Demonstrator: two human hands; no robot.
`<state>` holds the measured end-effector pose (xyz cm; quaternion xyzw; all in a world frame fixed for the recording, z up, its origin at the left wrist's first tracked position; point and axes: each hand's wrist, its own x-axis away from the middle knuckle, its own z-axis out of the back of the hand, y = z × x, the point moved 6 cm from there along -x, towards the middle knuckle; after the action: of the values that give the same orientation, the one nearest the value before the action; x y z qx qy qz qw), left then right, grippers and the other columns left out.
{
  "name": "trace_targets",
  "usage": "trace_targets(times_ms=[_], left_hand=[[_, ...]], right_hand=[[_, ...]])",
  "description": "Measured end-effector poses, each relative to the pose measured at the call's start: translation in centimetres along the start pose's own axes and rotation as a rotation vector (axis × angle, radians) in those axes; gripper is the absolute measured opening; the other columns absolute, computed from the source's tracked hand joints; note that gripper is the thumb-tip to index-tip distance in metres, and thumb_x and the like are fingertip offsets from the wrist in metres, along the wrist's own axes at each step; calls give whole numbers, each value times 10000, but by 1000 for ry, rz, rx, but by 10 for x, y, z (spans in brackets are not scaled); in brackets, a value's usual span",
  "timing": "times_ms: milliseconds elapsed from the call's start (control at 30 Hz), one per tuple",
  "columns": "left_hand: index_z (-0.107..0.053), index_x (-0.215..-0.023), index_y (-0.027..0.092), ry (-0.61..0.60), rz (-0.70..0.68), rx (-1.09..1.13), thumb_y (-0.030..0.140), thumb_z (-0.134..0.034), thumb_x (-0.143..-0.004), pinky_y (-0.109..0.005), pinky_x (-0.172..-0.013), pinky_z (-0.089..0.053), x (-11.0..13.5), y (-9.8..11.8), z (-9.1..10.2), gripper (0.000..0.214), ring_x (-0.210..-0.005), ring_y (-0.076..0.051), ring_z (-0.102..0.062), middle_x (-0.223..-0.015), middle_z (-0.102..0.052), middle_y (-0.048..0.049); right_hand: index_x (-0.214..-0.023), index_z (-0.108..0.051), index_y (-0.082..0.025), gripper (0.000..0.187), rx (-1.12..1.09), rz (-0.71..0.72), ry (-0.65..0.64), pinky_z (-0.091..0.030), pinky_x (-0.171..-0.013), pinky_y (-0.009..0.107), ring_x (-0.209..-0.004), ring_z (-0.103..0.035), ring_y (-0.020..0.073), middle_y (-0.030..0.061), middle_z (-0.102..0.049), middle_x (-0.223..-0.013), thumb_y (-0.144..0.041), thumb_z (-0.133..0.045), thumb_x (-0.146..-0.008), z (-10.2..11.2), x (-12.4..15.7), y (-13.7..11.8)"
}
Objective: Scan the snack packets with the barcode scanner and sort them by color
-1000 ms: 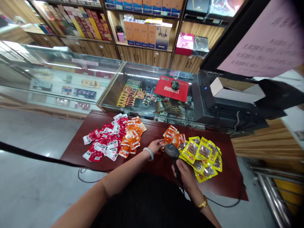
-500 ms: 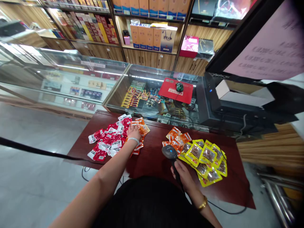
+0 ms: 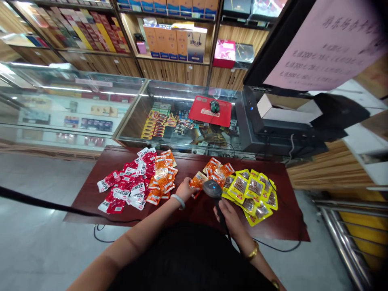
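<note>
My left hand (image 3: 184,190) is closed on the edge of an orange snack packet (image 3: 198,180), held just left of the scanner's head. In my right hand (image 3: 229,215) is a black handheld barcode scanner (image 3: 213,189), its head tilted over the desk with a small blue light on it. Behind the scanner lies a small pile of orange packets (image 3: 222,171). Yellow packets (image 3: 254,188) with a clear middle are heaped to the right of it. On the left, a larger group of orange packets (image 3: 163,173) rests against a pile of red and white packets (image 3: 130,182).
Behind the dark red desk (image 3: 97,173) stands a glass display case (image 3: 130,117) with a red mouse pad (image 3: 200,115) and a mouse (image 3: 215,106) on top. A monitor (image 3: 260,48) and an open white box (image 3: 285,109) are at the right. Cables hang around the desk.
My left hand has moved right from the left orange pile, bringing an orange packet to the scanner. The view has shifted to the right. My right hand still holds the scanner.
</note>
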<state>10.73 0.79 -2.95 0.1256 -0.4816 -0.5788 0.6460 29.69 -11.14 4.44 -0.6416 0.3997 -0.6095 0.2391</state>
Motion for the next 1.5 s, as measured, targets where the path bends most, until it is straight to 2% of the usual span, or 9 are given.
trace_targets(times_ms=[167,433,500,667,800,900,1033,1267,1500], left_hand=[[-487,-982,187,-60,-40,-67,382,-751,-642,-264,-655,-427,3,6,-12,472,-772,-183,-624,-858,-652,-38],[-522,-929,200,-279,-106,-28,346,-710,-677,-250,-652,-429,19,-14,-42,347,-728,-143,-588,-809,-636,12],[-550,-918,195,-268,-147,-67,326,-734,-652,-252,-665,-432,20,-14,-41,349,-733,-141,-577,-825,-633,8],[-579,-936,195,45,-120,-218,295,-700,-703,-294,-792,-438,16,-16,13,282,-845,-172,-583,-937,-633,-42],[-532,-1086,168,368,164,-426,483,-650,-737,-387,-931,-373,27,-45,80,485,-1096,-290,-510,-1109,-582,-134],[-440,-1229,171,517,351,-476,640,-594,-711,-436,-970,-321,39,-68,112,716,-1189,-349,-425,-1254,-494,-180],[-397,-1286,182,515,396,-531,672,-581,-684,-453,-1007,-273,36,-79,123,798,-1228,-361,-381,-1325,-434,-180],[-458,-1244,199,451,315,-520,535,-646,-683,-432,-978,-303,25,-71,125,681,-1186,-333,-423,-1293,-476,-157],[-322,-1412,207,448,340,-454,583,-655,-651,-462,-992,-288,21,-58,119,912,-1223,-374,-406,-1329,-473,-182]], right_hand=[[-864,-601,-217,401,0,-6,-7,-401,-490,230,-500,-501,121,-25,-573,-622,-606,-628,-774,2,0,-1],[-907,-611,-234,440,-47,-93,22,-382,-456,215,-481,-500,112,-31,-571,-603,-636,-649,-731,19,3,25],[-921,-610,-235,440,-42,-105,7,-370,-453,213,-470,-485,108,-37,-563,-596,-633,-646,-736,19,3,27],[-896,-612,-230,424,21,-107,-78,-356,-459,220,-502,-481,118,-31,-564,-619,-630,-629,-753,4,2,19],[-942,-616,-227,428,48,-93,-154,-337,-454,227,-502,-457,116,-29,-553,-632,-618,-621,-769,-12,1,10],[-1014,-615,-213,488,63,-104,-166,-335,-450,225,-491,-447,111,-33,-544,-622,-624,-637,-752,-20,-1,9],[-1098,-611,-193,583,99,-96,-174,-348,-443,228,-478,-449,111,-36,-535,-606,-645,-644,-731,-25,-3,10],[-1136,-603,-194,583,99,-113,-178,-343,-442,214,-491,-461,105,-36,-540,-614,-622,-649,-743,-26,-3,13],[-1027,-623,-198,523,125,-76,-210,-340,-439,224,-462,-429,102,-44,-517,-594,-638,-635,-744,-29,-1,9]])
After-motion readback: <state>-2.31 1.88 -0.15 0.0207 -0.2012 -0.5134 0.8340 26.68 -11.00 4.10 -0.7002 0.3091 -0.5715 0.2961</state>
